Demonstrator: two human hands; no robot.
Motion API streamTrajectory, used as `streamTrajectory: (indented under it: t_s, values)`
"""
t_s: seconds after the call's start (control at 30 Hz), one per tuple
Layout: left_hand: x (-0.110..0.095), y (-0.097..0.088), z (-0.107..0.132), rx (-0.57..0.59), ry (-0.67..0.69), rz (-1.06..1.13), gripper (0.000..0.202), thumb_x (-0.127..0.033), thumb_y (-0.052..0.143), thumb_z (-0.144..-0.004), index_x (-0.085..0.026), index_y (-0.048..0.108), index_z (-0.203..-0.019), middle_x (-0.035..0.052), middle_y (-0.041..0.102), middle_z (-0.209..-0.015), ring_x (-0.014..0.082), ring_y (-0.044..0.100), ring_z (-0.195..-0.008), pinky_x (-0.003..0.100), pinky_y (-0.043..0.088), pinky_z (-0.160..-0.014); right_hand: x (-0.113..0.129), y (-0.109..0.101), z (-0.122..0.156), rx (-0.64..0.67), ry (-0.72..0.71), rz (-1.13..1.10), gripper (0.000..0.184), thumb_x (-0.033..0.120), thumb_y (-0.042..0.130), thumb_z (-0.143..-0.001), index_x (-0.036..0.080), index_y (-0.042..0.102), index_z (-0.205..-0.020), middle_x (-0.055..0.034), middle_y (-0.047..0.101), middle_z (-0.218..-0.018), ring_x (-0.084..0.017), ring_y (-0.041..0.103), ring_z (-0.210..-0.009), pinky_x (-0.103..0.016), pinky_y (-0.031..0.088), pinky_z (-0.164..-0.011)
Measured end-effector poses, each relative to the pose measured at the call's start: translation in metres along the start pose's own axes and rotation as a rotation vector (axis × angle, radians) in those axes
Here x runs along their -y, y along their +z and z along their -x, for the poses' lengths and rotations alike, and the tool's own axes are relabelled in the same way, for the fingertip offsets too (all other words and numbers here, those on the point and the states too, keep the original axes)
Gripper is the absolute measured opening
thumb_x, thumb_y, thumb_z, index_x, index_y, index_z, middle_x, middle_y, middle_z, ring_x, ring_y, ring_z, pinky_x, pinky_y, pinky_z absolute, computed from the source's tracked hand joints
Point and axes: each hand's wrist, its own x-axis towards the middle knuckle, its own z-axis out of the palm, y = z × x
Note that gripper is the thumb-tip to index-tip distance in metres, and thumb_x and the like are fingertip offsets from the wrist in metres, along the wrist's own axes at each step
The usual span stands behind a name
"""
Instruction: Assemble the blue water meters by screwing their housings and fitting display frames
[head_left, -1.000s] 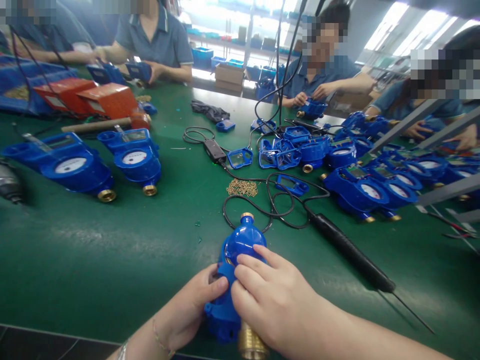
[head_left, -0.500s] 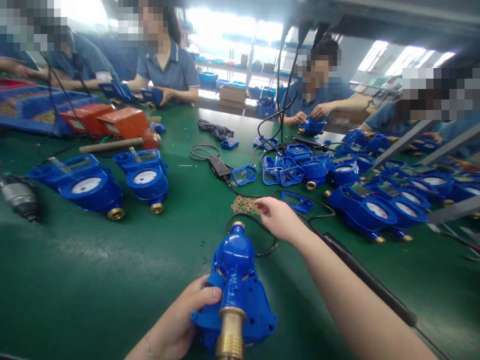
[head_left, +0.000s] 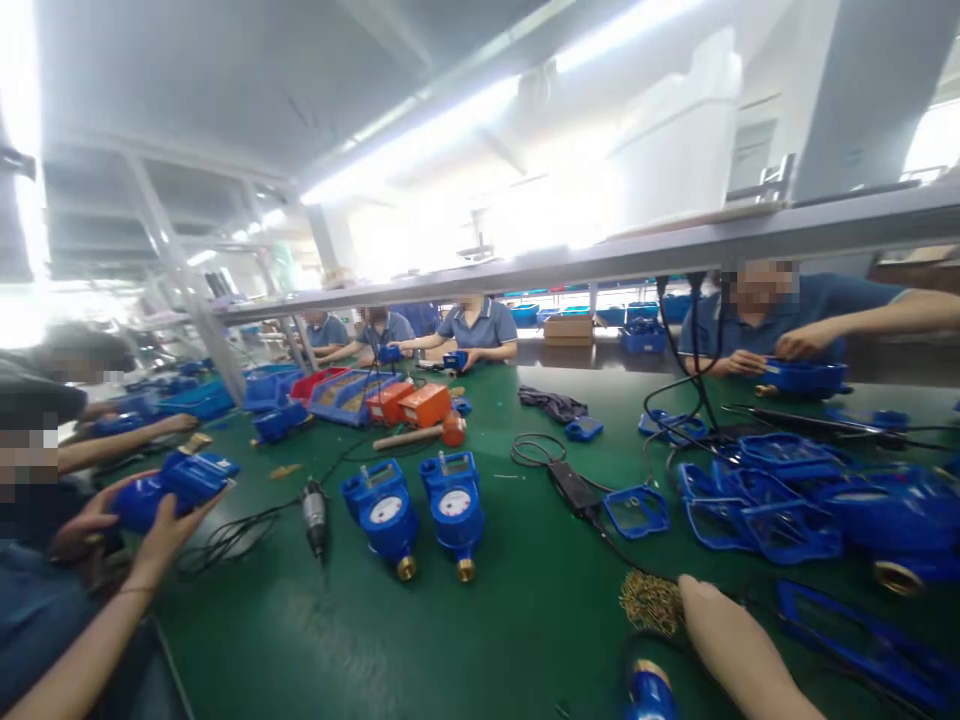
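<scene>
My right hand (head_left: 720, 630) is at the right edge of a small pile of brass-coloured screws (head_left: 649, 603). Its fingers curl downward, and their tips are mostly hidden by the hand; what they pinch, if anything, does not show. Just below the pile, the brass-rimmed end of a blue water meter (head_left: 651, 695) rises from the bottom edge; the rest of it is out of frame. My left hand is out of view. Two blue water meters with white dials, one (head_left: 386, 515) left of the other (head_left: 454, 505), stand on the green table (head_left: 480, 660).
A power screwdriver (head_left: 314, 518) lies left of the meters. Blue frames (head_left: 787, 500) and more meters crowd the right. A black adapter (head_left: 574, 488) with cables lies mid-table. At left, a co-worker's hands hold a blue meter (head_left: 150, 500). Orange boxes (head_left: 425, 405) and a mallet (head_left: 452, 429) sit farther back.
The view has swung left and up, so the held meter has mostly dropped out of frame and my left hand is gone from view. My right hand remains at the screw pile.
</scene>
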Motion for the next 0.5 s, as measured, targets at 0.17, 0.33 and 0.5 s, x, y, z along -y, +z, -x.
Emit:
streamTrajectory:
  t_s: [0.17,0.33,0.5]
  values:
    - [-0.034,-0.054,0.007,-0.091,0.121,-0.074,0.075,-0.023,0.086,-0.044,-0.04,0.063,-0.113,-0.0044,0.07,-0.069,0.0345,0.05,-0.117,0.035,0.055,-0.063,-0.006,-0.013,-0.001,-0.045,0.169,-0.369,0.019,0.022,0.041,-0.084,0.019,0.055,-0.07,-0.0164,0.066,-0.073,-0.034,0.064,-0.068,-0.047,0.05,-0.062]
    - [-0.03,-0.048,0.008,-0.078,0.1,-0.018,0.065,-0.031,0.085,-0.048,-0.036,0.065,-0.109,-0.0035,0.071,-0.071,0.0354,0.05,-0.117,0.037,0.054,-0.064,-0.014,-0.015,0.001,-0.035,0.413,-1.011,0.009,0.02,0.044,-0.085,0.02,0.051,-0.078,-0.0113,0.068,-0.079,-0.022,0.069,-0.074,-0.031,0.061,-0.067]
    - [0.01,0.016,0.0,0.006,-0.042,0.12,0.037,-0.048,0.049,-0.086,-0.022,0.064,-0.108,0.0018,0.071,-0.087,0.0265,0.066,-0.095,0.04,0.056,-0.07,-0.021,-0.011,0.018,-0.097,0.627,-1.68,0.024,-0.003,0.05,-0.08,0.02,0.056,-0.077,0.0034,0.058,-0.059,-0.005,0.059,-0.047,-0.006,0.052,-0.047]
